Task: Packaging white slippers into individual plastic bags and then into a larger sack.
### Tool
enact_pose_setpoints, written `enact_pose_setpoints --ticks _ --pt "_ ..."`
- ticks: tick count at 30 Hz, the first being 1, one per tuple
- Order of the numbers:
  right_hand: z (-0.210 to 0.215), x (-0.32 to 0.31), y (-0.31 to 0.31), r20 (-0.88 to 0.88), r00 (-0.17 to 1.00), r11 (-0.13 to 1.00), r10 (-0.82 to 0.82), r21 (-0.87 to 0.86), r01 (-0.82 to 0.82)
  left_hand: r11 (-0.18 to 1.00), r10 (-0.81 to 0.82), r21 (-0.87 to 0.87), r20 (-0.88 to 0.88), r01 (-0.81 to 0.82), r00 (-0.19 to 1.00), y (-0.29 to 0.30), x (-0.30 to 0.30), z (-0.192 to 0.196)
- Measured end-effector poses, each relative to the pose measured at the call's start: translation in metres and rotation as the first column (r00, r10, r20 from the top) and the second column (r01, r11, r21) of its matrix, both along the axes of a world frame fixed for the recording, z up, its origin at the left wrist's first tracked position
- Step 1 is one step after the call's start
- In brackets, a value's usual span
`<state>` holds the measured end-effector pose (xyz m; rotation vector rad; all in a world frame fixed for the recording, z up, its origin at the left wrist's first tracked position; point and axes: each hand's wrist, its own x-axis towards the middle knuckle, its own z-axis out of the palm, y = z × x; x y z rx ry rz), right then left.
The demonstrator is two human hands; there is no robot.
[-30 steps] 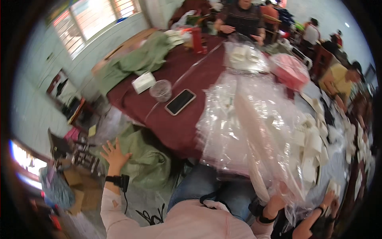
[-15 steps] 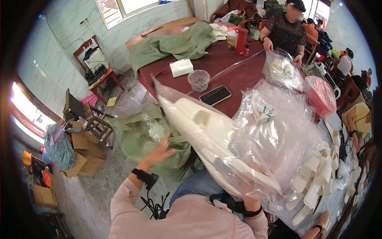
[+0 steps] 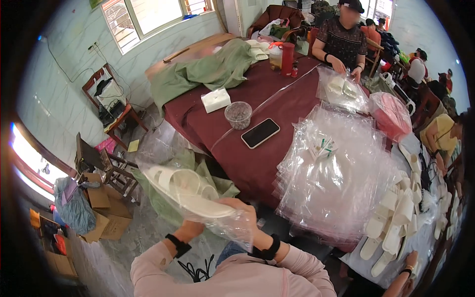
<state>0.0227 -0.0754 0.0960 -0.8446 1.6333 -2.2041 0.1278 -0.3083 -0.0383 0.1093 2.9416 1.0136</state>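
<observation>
A clear plastic bag with a pair of cream-white slippers (image 3: 183, 185) in it is held in front of me, tilted, over the floor at the left of the table. My right hand (image 3: 243, 212) is closed around the bag's near end, where loose film hangs down. From below, my left hand (image 3: 192, 228) holds the bag by the slippers; its fingers are mostly hidden behind them. Beneath the bag lies a green sack (image 3: 217, 185). To the right, a wide stack of clear plastic bags (image 3: 331, 183) covers the table's near corner.
The dark red table (image 3: 198, 116) bears a phone (image 3: 261, 133), a round tub (image 3: 238, 115), a white tissue box (image 3: 215, 100) and green cloth (image 3: 208, 69). Loose white slippers (image 3: 391, 218) lie at right. A co-worker (image 3: 341, 42) handles bagged slippers across the table. Cardboard boxes (image 3: 111, 213) stand left.
The bagged slippers have swung left and down, off the bag stack. My right hand moved left with them; my left hand, open before, came in under the bag.
</observation>
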Motion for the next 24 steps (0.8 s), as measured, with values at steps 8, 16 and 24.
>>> enact_pose_setpoints --ticks 8,16,24 --pt "-0.027 0.011 -0.052 0.204 0.976 0.996 -0.073 0.070 0.060 0.808 -0.274 -0.296 0.576 0.509 0.770 0.015 0.020 0.050" --pt "-0.083 -0.004 -0.062 0.507 0.861 0.960 -0.037 0.258 -0.110 0.854 -0.413 -0.085 0.491 0.514 0.767 0.078 -0.008 0.174" --pt "-0.159 -0.022 -0.084 0.059 0.808 0.758 0.586 0.312 -0.573 0.738 -0.597 -0.060 0.409 0.673 0.691 0.033 -0.069 0.133"
